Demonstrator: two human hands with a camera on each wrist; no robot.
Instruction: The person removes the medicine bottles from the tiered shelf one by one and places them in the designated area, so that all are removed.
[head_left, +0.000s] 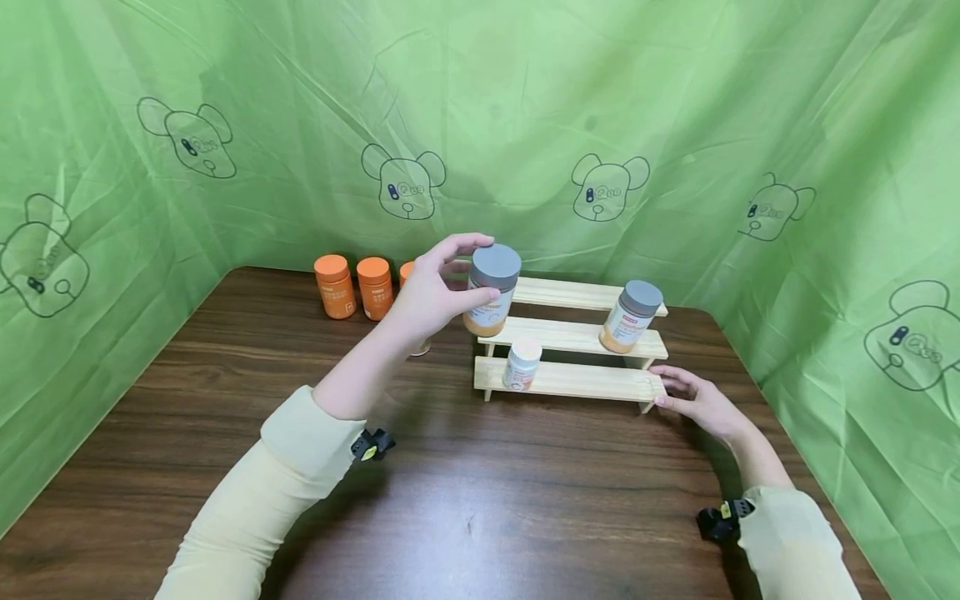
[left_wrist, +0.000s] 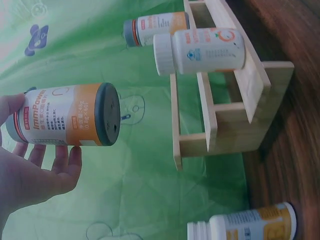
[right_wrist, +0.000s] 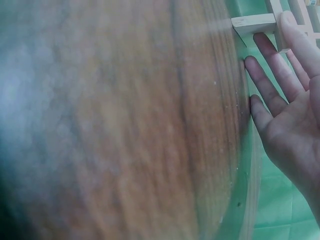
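Observation:
My left hand (head_left: pixel 438 287) grips a grey-lidded supplement jar (head_left: pixel 491 292), thumb on one side and fingers on the other. The jar is upright, raised at the left end of a three-tier wooden rack (head_left: pixel 570 379); its dark base shows in the left wrist view. Another grey-lidded jar (head_left: pixel 632 317) stands on the rack's middle tier, towards the right. On the lowest tier, left of centre, is a small white bottle (head_left: pixel 522 364). At that tier's right end, my right hand (head_left: pixel 701 404) holds the plank between thumb and fingers.
Orange bottles (head_left: pixel 334 287) stand in a row at the back left of the dark wooden table (head_left: pixel 450 517), one partly behind my left hand. A white bottle with a yellow label (left_wrist: pixel 255 222) shows low in the left wrist view. Green cloth (head_left: pixel 495 108) hangs behind and at both sides.

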